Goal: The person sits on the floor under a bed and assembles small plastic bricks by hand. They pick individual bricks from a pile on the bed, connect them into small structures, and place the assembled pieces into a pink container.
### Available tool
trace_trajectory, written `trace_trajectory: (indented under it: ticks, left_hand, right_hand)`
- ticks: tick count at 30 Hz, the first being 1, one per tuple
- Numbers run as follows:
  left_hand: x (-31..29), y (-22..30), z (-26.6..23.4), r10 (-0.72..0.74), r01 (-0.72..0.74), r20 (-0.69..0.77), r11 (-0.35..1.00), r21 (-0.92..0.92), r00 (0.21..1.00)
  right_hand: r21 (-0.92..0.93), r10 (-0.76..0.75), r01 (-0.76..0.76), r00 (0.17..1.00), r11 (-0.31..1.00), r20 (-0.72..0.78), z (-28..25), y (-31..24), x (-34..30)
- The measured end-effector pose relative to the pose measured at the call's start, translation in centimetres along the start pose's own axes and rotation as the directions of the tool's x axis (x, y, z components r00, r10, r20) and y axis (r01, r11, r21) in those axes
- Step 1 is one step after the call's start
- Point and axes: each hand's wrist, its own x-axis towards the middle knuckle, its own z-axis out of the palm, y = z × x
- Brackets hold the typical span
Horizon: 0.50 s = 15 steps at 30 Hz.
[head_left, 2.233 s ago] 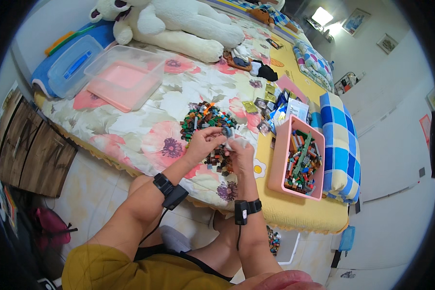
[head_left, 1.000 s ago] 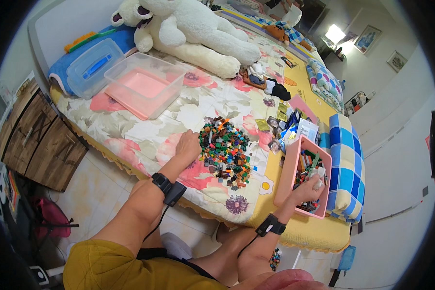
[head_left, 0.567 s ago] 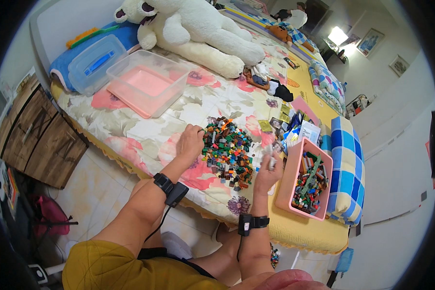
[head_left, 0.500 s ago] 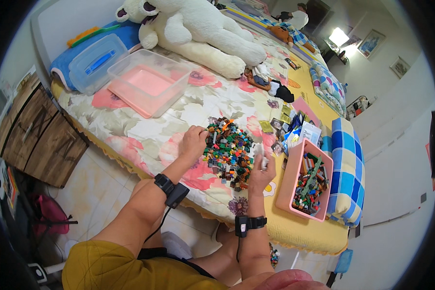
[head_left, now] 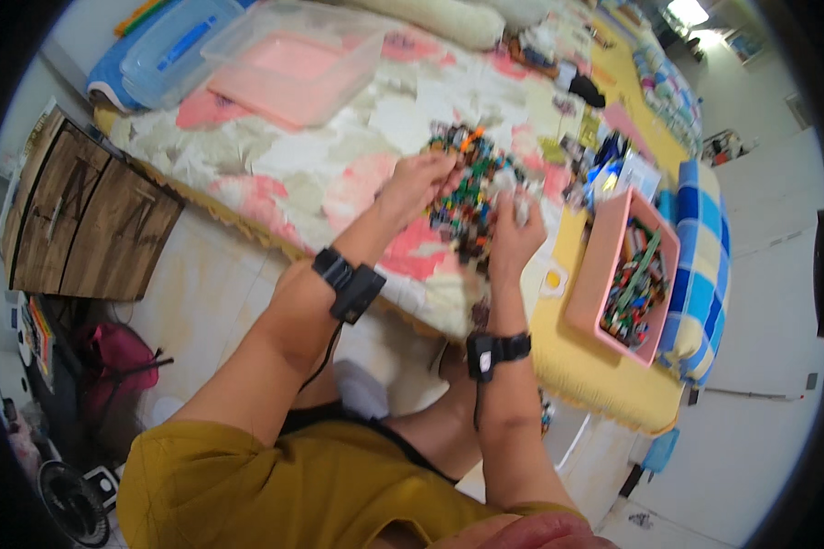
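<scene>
A spread pile of small multicoloured toy bricks (head_left: 471, 197) lies on the flowered bedsheet in front of me. At the pile's left edge is my left hand (head_left: 421, 183), its fingertips pinched together; whatever they hold is too small to make out. My right hand (head_left: 519, 233) is at the right side of the pile, fingers curled round small white pieces (head_left: 521, 209), whose exact kind is blurred. A pink bin (head_left: 588, 274) to the right of this hand holds many more bricks and a long grey-green piece (head_left: 644, 265).
A clear plastic box (head_left: 330, 87) and its lid with a blue handle (head_left: 178, 55) rest at the far left. Beyond the pink bin lies a rolled checked quilt (head_left: 700, 265). Cards and packets (head_left: 613, 174) are scattered behind it. A wooden cabinet (head_left: 92, 215) stands left of the bed.
My view has shifted, so the bed sits higher in the picture. My left hand has moved in closer to the pile and to my right hand, which still holds the white pieces.
</scene>
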Motion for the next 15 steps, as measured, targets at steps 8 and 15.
trace_trajectory:
  ticks: [8,15]
  left_hand:
    - [-0.3,-0.3,1.9,-0.086,0.083,0.103,0.996,0.025,0.991]
    - [-0.7,-1.3,3.1,-0.066,0.047,0.095,0.981,0.188,0.993]
  right_hand:
    - [0.053,-0.098,0.095,0.994,0.994,0.045,1.1,-1.1,0.0]
    - [-0.029,-0.143,0.145,0.988,0.989,0.062,0.4,-0.9,0.1]
